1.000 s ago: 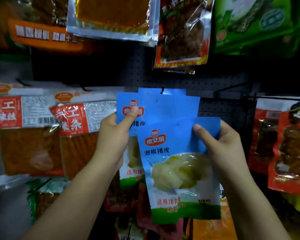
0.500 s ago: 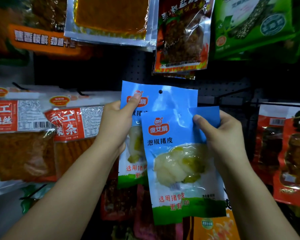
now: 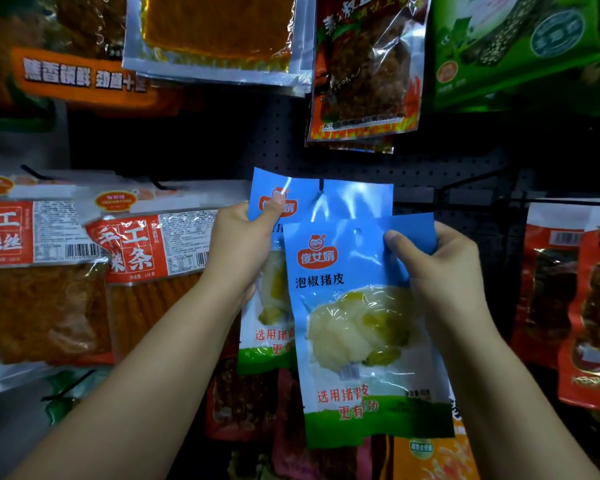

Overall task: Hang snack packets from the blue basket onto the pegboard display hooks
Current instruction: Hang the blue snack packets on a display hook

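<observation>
Two blue snack packets with pale pickled contents are in front of the dark pegboard (image 3: pixel 361 161). My left hand (image 3: pixel 243 244) pinches the rear blue packet (image 3: pixel 343 202) at its top left corner, and a black hook (image 3: pixel 321 187) passes through the packet's top hole. My right hand (image 3: pixel 440 268) grips the front blue packet (image 3: pixel 361 323) by its upper right edge, holding it lower and overlapping the rear one. The blue basket is out of view.
Red-labelled orange snack packs (image 3: pixel 146 265) hang at the left. A foil pack (image 3: pixel 215 32), a red spicy pack (image 3: pixel 364 67) and a green pack (image 3: pixel 520 46) hang above. Red packs (image 3: pixel 568 299) hang at the right behind a bare hook (image 3: pixel 471 181).
The rear packet has gone onto the hook, which now shows through its top hole. Both hands and the front packet have stayed almost in place while the view shifted slightly.
</observation>
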